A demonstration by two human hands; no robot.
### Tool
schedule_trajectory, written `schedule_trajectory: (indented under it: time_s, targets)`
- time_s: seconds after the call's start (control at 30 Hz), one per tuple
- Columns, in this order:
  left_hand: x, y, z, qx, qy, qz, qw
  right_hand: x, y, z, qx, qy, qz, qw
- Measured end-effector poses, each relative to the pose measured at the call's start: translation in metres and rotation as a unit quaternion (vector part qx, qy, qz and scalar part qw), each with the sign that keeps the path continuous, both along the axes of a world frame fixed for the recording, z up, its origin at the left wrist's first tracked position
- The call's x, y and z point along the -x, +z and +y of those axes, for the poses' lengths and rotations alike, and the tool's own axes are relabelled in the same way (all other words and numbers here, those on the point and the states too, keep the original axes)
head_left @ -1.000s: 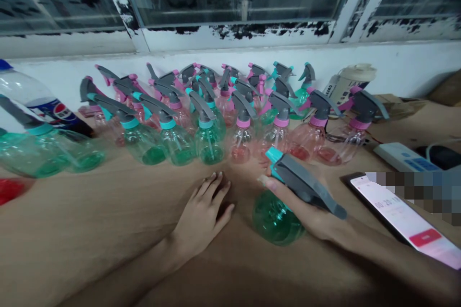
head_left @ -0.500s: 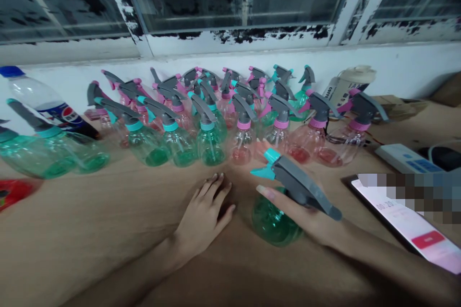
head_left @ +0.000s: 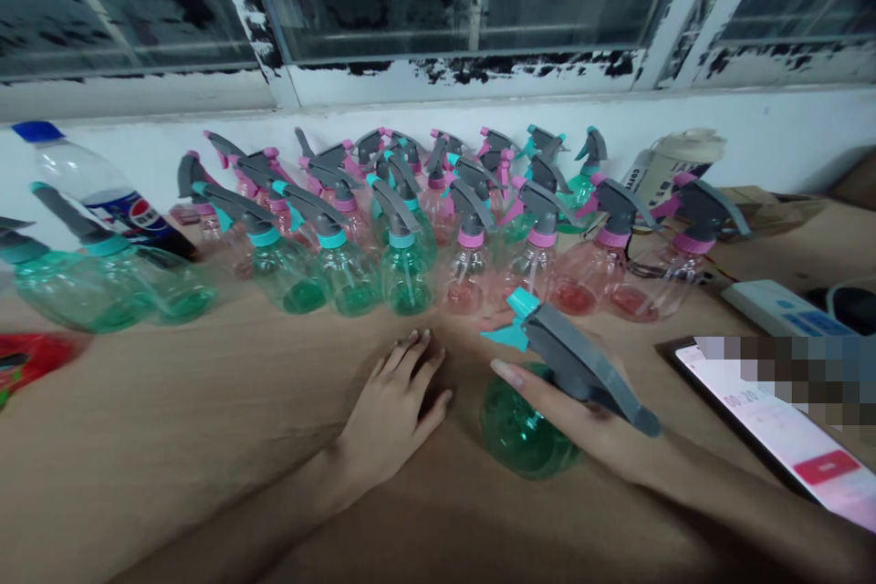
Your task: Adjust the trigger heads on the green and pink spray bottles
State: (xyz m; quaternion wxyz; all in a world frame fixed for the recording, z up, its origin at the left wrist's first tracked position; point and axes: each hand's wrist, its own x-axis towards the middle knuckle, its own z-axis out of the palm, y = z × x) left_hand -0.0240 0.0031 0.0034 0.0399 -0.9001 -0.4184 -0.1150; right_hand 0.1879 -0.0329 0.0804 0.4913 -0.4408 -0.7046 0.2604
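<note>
My right hand (head_left: 581, 424) is around the neck of a green spray bottle (head_left: 524, 438) with a grey and turquoise trigger head. The thumb lies across the near side; the other fingers are mostly hidden behind the head. This bottle is near the table's front, its nozzle towards the upper left. Palm down on the wood, my left hand (head_left: 387, 411) rests left of the bottle, fingers spread and holding nothing. Beyond both hands stand several more spray bottles in rows, such as a green one (head_left: 407, 283) and a pink one (head_left: 465, 283).
At the left are a cola bottle (head_left: 109, 192) and a red packet (head_left: 34, 356). A phone (head_left: 773, 438) with a lit screen lies at the right, near a white device (head_left: 780, 306). Behind the bottles, a pale cup (head_left: 684, 160) stands by the wall (head_left: 773, 128).
The whole scene has shifted slightly to the right in view. Right-hand fingertips that stuck out beyond the spray head now sit lower behind it. The left hand stays on the table.
</note>
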Motion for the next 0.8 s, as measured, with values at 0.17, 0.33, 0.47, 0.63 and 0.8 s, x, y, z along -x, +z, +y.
schedule_trajectory:
  time_s: [0.17,0.33,0.47,0.63,0.8]
  targets:
    - [0.0012,-0.0018,0.0001,-0.004,0.0,-0.012,1.0,-0.0011,-0.0017,-0.0036,-0.001,0.001,-0.034,0.999]
    - [0.0013,-0.0014,0.0001,0.003,0.003,0.001,1.0,-0.0003,0.0017,-0.0077,-0.008,-0.001,-0.038,0.999]
    - [0.0004,0.0002,-0.001,0.007,0.002,0.004,1.0,0.0012,0.0008,-0.008,-0.003,0.034,-0.008,0.999]
    - [-0.0006,0.0009,-0.0018,0.017,0.007,0.007,1.0,0.0024,-0.0041,-0.0089,-0.019,0.005,-0.012,1.0]
    - [-0.0003,0.0001,-0.0018,0.014,0.009,0.005,1.0,0.0021,-0.0061,-0.01,-0.004,-0.005,-0.027,1.0]
